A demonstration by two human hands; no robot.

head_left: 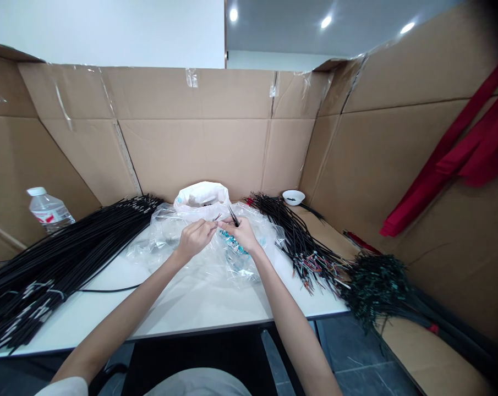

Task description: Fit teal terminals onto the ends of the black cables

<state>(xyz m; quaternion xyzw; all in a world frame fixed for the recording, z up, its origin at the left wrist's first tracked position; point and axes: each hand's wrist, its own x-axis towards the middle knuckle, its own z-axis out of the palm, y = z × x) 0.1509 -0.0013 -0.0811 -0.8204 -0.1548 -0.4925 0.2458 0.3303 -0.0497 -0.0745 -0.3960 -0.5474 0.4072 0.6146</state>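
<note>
My left hand (196, 238) is closed in a pinch above the middle of the white table, with the thin wire ends (217, 216) of a cable poking out past its fingertips. My right hand (244, 235) meets it fingertip to fingertip. Dark tweezers (233, 215) are gripped in that right hand, their points slanting up and away. Below both hands lies a clear plastic bag (249, 267) with small teal and blue pieces (234, 242) in it. Just behind them sits a white bag (202, 194) with its top rolled open.
Bundled black cables (87, 236) cover the table's left side, near a water bottle (50, 210). More cables with stripped coloured ends (315, 264) lie at right, near a small white bowl (293, 197). Cardboard walls (199, 143) surround the table (199, 316). Red cloth (450, 165) hangs at right.
</note>
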